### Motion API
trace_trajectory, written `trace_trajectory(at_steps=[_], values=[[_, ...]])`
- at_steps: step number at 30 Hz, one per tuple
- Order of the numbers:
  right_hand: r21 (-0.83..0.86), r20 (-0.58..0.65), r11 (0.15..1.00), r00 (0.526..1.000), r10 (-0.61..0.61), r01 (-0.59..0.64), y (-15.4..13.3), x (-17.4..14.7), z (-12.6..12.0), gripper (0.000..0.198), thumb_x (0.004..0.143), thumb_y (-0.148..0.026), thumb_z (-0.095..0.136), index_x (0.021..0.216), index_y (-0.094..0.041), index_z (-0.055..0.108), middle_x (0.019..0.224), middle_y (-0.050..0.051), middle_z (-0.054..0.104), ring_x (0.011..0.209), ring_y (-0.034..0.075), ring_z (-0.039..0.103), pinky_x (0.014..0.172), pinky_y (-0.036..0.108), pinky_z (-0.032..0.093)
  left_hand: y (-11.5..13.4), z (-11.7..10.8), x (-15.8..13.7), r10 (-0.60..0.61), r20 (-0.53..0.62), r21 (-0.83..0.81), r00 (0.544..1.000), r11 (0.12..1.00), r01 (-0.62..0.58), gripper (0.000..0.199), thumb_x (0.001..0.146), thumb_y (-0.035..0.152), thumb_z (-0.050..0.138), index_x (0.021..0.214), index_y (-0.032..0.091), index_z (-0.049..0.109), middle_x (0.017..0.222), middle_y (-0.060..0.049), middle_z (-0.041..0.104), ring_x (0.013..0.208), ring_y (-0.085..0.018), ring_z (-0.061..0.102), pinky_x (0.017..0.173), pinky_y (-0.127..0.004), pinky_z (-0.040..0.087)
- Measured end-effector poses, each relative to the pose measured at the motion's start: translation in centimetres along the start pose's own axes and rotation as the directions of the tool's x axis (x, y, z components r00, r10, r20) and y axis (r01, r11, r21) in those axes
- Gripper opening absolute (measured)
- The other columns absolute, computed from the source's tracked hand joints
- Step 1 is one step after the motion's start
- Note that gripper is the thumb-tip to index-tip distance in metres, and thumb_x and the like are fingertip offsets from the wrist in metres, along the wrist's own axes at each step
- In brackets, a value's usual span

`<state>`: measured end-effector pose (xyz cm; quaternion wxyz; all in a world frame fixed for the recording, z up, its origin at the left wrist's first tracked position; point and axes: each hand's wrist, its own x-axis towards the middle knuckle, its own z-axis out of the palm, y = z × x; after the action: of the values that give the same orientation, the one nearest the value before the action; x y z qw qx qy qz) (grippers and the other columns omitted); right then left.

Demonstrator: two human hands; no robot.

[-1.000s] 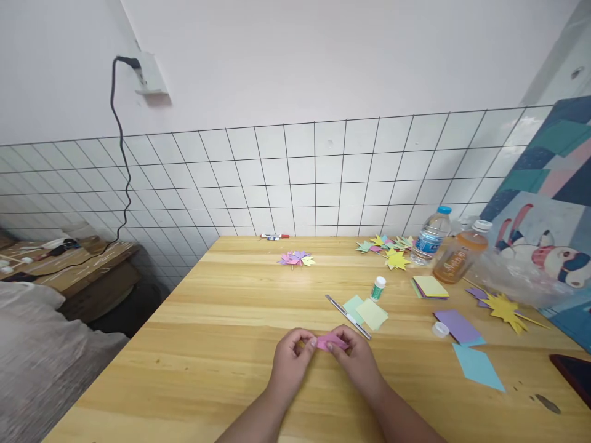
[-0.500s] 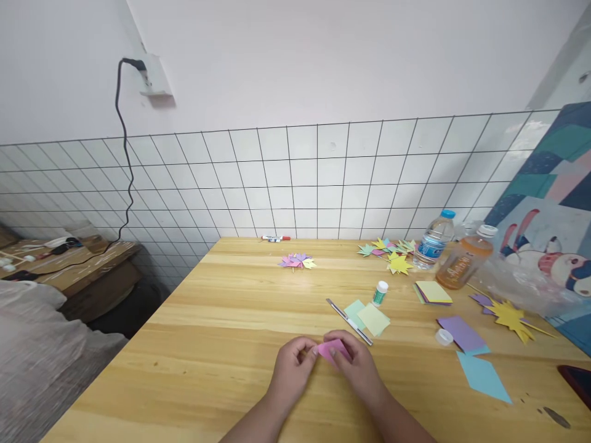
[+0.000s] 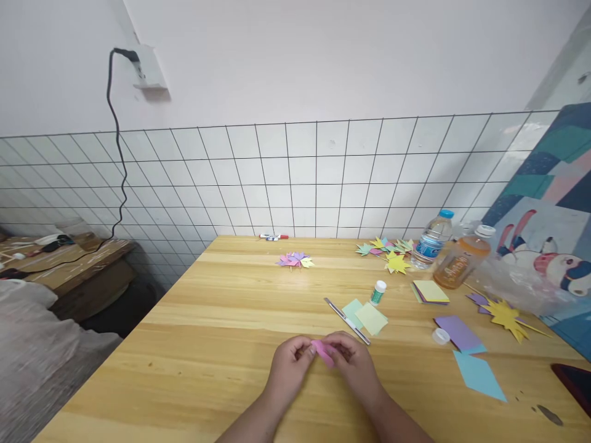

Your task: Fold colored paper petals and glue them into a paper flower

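Between my two hands, near the front middle of the table, is a small folded piece of pink paper [image 3: 325, 355]. My left hand [image 3: 292, 366] pinches its left corner between thumb and forefinger. On the other side, my right hand [image 3: 353, 363] grips it with the thumb in front and the fingers behind, hiding part of it. Just beyond the hands lie a utility knife [image 3: 346, 320], a pale yellow paper square [image 3: 372, 319] and a light green one [image 3: 353, 312]. A glue stick [image 3: 378, 292] stands upright behind them.
Folded paper leaves [image 3: 295, 261] lie at the back, near markers [image 3: 274, 237]. To the right are more leaves [image 3: 396, 263], a water bottle [image 3: 431, 240], an orange drink bottle [image 3: 463, 258], a paper stack [image 3: 431, 291], a purple sheet [image 3: 460, 333], a blue sheet [image 3: 481, 375] and a white cap [image 3: 441, 336].
The pink paper shows a smaller, more bent shape, and my hands have come slightly closer together around it. The camera view has shifted a little.
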<state>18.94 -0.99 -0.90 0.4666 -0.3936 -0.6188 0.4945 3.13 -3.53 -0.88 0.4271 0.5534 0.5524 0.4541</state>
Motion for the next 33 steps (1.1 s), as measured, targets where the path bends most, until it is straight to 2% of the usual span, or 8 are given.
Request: trace_trajectory(at_steps=[2, 6, 9, 14, 19, 24, 30, 33], values=[[-0.010, 0.001, 1.000, 1.000, 0.017, -0.017, -0.1, -0.1, 0.1, 0.022, 0.079, -0.034, 0.059, 0.093, -0.021, 0.070, 0.085, 0.008, 0.068, 0.079, 0.021, 0.063, 0.071, 0.032, 0.051, 0.1, -0.1, 0.0, -0.014, -0.013, -0.037, 1.000, 0.999, 0.013, 0.023, 0.078, 0.036, 0.056, 0.073, 0.016, 0.067, 0.074, -0.006, 0.070, 0.072, -0.020, 0.061, 0.067, -0.027, 0.045], [-0.119, 0.066, 0.986, 0.992, -0.109, 0.116, -0.3, -0.2, 0.1, 0.019, 0.082, -0.028, 0.055, 0.084, -0.026, 0.074, 0.087, 0.007, 0.068, 0.085, 0.020, 0.062, 0.079, 0.033, 0.050, 0.4, -0.2, 0.1, -0.030, -0.027, -0.101, 0.999, 0.995, 0.027, 0.022, 0.076, 0.037, 0.057, 0.069, 0.016, 0.064, 0.069, -0.004, 0.067, 0.070, -0.020, 0.060, 0.067, -0.027, 0.045], [-0.156, 0.107, 0.975, 0.984, -0.145, 0.161, -0.2, -0.3, 0.1, 0.023, 0.084, -0.024, 0.053, 0.093, -0.031, 0.073, 0.092, 0.005, 0.069, 0.087, 0.020, 0.063, 0.080, 0.033, 0.050, 0.5, -0.2, 0.1, -0.022, -0.007, -0.136, 1.000, 0.990, 0.021, 0.024, 0.076, 0.038, 0.056, 0.069, 0.016, 0.064, 0.071, -0.005, 0.068, 0.072, -0.021, 0.060, 0.069, -0.028, 0.044], [-0.207, 0.126, 0.963, 0.981, -0.147, 0.170, 0.0, -0.5, 0.2, 0.026, 0.085, -0.023, 0.051, 0.099, -0.033, 0.070, 0.091, 0.003, 0.070, 0.085, 0.019, 0.063, 0.077, 0.032, 0.050, 0.8, -0.3, 0.0, -0.025, -0.005, -0.099, 1.000, 0.995, 0.025, 0.030, 0.076, 0.043, 0.056, 0.064, 0.017, 0.063, 0.066, -0.004, 0.065, 0.068, -0.019, 0.058, 0.066, -0.026, 0.043], [-0.213, 0.106, 0.961, 0.982, -0.156, 0.176, -0.2, -0.5, 0.1, 0.025, 0.086, -0.025, 0.049, 0.095, -0.031, 0.072, 0.094, 0.004, 0.070, 0.087, 0.020, 0.064, 0.079, 0.032, 0.050, 1.1, -0.4, 0.0, -0.027, -0.003, -0.108, 1.000, 0.994, 0.027, 0.031, 0.077, 0.043, 0.054, 0.063, 0.017, 0.062, 0.062, -0.002, 0.062, 0.064, -0.018, 0.055, 0.063, -0.025, 0.041], [-0.239, 0.146, 0.951, 0.976, -0.163, 0.195, -0.6, -0.7, 0.2, 0.027, 0.086, -0.024, 0.048, 0.099, -0.032, 0.070, 0.092, 0.004, 0.070, 0.086, 0.020, 0.064, 0.077, 0.033, 0.050, 1.1, -0.4, 0.0, -0.012, 0.013, -0.114, 1.000, 0.993, 0.013, 0.036, 0.079, 0.048, 0.052, 0.061, 0.017, 0.059, 0.059, -0.001, 0.058, 0.061, -0.016, 0.051, 0.060, -0.024, 0.039], [-0.161, 0.159, 0.967, 0.972, -0.173, 0.199, -0.9, -0.8, -0.2, 0.029, 0.086, -0.028, 0.047, 0.107, -0.030, 0.067, 0.101, 0.006, 0.069, 0.091, 0.021, 0.063, 0.081, 0.035, 0.050, 0.4, -0.5, 0.2, -0.030, 0.041, -0.132, 0.999, 0.991, 0.035, 0.038, 0.080, 0.048, 0.050, 0.060, 0.016, 0.060, 0.057, -0.001, 0.056, 0.060, -0.016, 0.051, 0.059, -0.024, 0.039], [-0.065, 0.110, 0.989, 0.986, -0.125, 0.133, -0.7, -0.8, -0.4, 0.036, 0.089, -0.036, 0.041, 0.115, -0.025, 0.063, 0.103, 0.008, 0.068, 0.092, 0.022, 0.063, 0.081, 0.036, 0.049, 0.4, -0.5, 0.1, -0.019, 0.032, -0.118, 0.999, 0.993, 0.023, 0.037, 0.080, 0.046, 0.051, 0.060, 0.016, 0.060, 0.057, 0.000, 0.056, 0.060, -0.016, 0.050, 0.058, -0.023, 0.037]])
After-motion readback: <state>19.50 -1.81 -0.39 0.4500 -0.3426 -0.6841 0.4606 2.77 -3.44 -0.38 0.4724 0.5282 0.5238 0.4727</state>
